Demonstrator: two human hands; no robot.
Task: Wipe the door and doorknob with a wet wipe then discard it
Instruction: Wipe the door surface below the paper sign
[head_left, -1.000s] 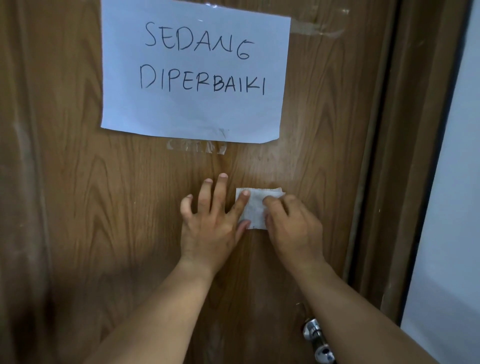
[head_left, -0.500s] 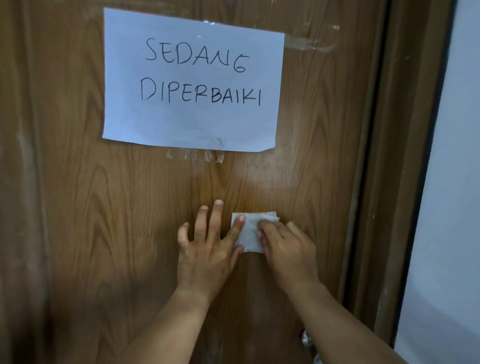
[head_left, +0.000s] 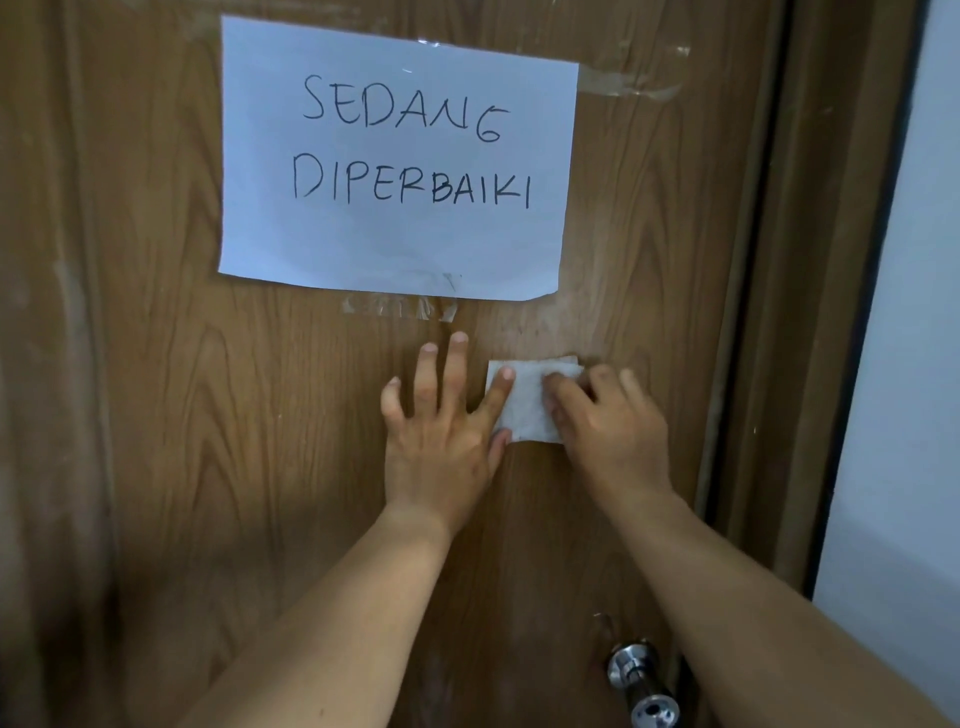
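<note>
A folded white wet wipe (head_left: 524, 402) lies flat against the brown wooden door (head_left: 208, 415), just below the paper sign. My right hand (head_left: 613, 431) presses on the wipe's right half with bent fingers. My left hand (head_left: 441, 431) rests flat on the door with fingers spread, its index fingertip and thumb touching the wipe's left edge. The metal doorknob (head_left: 641, 686) sticks out at the lower right, below my right forearm and apart from both hands.
A white paper sign (head_left: 395, 156) with handwritten words is taped to the door's upper part, with crumpled tape (head_left: 400, 306) under its bottom edge. The brown door frame (head_left: 810, 312) runs down the right, with a white wall (head_left: 909, 364) beyond it.
Both hands slid the wipe down the door half a second ago, then back up closer to the sign. The doorknob shows more fully now.
</note>
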